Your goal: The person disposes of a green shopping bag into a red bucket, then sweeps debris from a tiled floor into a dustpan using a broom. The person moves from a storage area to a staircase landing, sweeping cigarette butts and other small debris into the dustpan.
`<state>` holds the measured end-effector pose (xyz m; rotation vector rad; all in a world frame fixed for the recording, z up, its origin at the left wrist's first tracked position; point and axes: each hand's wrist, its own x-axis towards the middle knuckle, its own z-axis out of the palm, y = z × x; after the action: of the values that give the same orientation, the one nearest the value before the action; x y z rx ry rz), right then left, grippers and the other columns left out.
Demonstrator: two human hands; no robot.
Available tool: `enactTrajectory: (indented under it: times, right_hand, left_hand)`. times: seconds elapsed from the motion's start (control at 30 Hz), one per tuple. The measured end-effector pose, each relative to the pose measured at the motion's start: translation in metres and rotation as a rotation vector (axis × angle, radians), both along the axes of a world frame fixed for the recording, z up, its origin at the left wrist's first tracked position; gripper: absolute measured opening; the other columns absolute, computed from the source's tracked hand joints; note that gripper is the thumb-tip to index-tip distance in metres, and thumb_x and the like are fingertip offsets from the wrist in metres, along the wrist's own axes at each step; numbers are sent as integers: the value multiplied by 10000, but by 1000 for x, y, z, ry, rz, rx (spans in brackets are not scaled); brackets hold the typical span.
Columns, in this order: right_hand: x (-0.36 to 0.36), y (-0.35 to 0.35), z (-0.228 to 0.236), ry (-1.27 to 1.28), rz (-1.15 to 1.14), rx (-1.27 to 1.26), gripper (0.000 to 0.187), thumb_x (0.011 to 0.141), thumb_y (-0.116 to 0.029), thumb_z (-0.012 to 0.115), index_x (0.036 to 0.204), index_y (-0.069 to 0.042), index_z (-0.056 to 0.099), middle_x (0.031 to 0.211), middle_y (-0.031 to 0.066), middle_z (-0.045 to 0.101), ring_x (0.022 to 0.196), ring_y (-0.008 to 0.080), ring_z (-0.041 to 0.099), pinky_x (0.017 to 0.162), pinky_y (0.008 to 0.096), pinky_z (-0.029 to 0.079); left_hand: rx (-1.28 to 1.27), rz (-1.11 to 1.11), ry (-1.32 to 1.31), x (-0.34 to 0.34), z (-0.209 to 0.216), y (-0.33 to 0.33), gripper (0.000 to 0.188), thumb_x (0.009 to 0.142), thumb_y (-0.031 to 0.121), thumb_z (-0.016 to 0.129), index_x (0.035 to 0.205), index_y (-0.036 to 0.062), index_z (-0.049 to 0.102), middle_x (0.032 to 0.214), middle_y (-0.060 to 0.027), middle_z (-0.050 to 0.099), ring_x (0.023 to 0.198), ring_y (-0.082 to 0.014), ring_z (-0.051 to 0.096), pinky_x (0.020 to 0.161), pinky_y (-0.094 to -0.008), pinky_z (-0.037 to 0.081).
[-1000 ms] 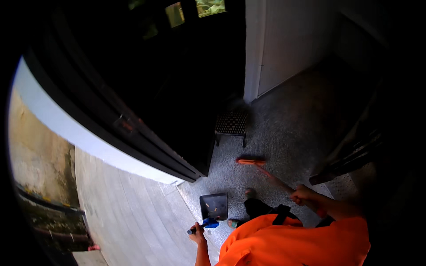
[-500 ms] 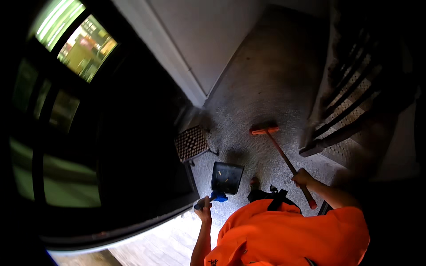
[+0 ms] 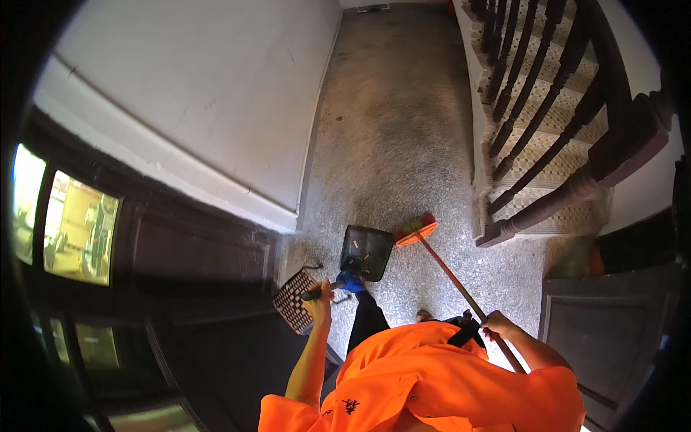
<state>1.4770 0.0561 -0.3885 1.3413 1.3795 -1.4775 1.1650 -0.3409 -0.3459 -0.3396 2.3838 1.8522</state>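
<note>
My left hand is closed round the dark handle of a dustpan. The pan is black with a blue joint, and a few small yellowish bits lie in it. In my right hand is the long reddish stick of a broom. Its orange head with dark red and green bristles rests on the floor, close to the pan's right edge.
A stool with a checkered woven seat stands left of the dustpan, beside a dark door. To the right rise stairs with a dark wooden railing. A speckled floor runs ahead along a white wall.
The view has turned and become brighter, showing more of the corridor and stairs. The broom head has come nearer to the dustpan. Both hands keep their holds.
</note>
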Motion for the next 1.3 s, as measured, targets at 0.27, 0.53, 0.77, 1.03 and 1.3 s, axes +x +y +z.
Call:
enactTrajectory:
  times: [0.27, 0.53, 0.77, 1.03, 1.3]
  right_hand:
    - [-108, -72, -47, 14, -108, 85, 182, 747, -112, 641, 632, 25, 607, 537, 121, 577, 438, 197, 582, 372, 353, 465]
    - [-196, -107, -22, 43, -314, 145, 248, 800, -115, 616, 587, -6, 551, 501, 81, 528, 379, 171, 519, 332, 320, 426]
    - [-297, -57, -31, 170, -253, 355, 172, 804, -135, 580, 711, 0, 525, 549, 69, 513, 389, 157, 498, 316, 301, 415]
    - [-396, -69, -56, 167, -104, 504, 234, 828, -158, 541, 790, 72, 541, 577, 164, 569, 405, 280, 586, 355, 376, 492]
    - [-485, -51, -156, 157, -84, 535, 219, 832, -167, 544, 860, 49, 572, 595, 177, 583, 450, 297, 608, 380, 388, 501]
  left_hand:
    - [239, -108, -39, -172, -57, 10, 218, 809, 211, 722, 771, 11, 643, 602, -27, 585, 488, -90, 505, 448, -230, 399]
    - [-67, -398, 49, -301, -75, 41, 252, 800, 254, 719, 740, 14, 669, 677, -83, 678, 558, -92, 569, 530, -257, 450]
    - [3, -531, 141, -391, -68, 115, 275, 826, 246, 703, 728, 0, 629, 613, -82, 663, 462, -71, 512, 467, -230, 411]
    - [-4, -531, -40, -495, -143, 154, 246, 751, 161, 762, 765, -12, 587, 629, -62, 582, 437, -119, 517, 376, -240, 426]
    - [-76, -687, 4, -593, -193, 165, 190, 792, 178, 699, 787, -7, 654, 579, -33, 565, 460, -82, 515, 415, -220, 410]
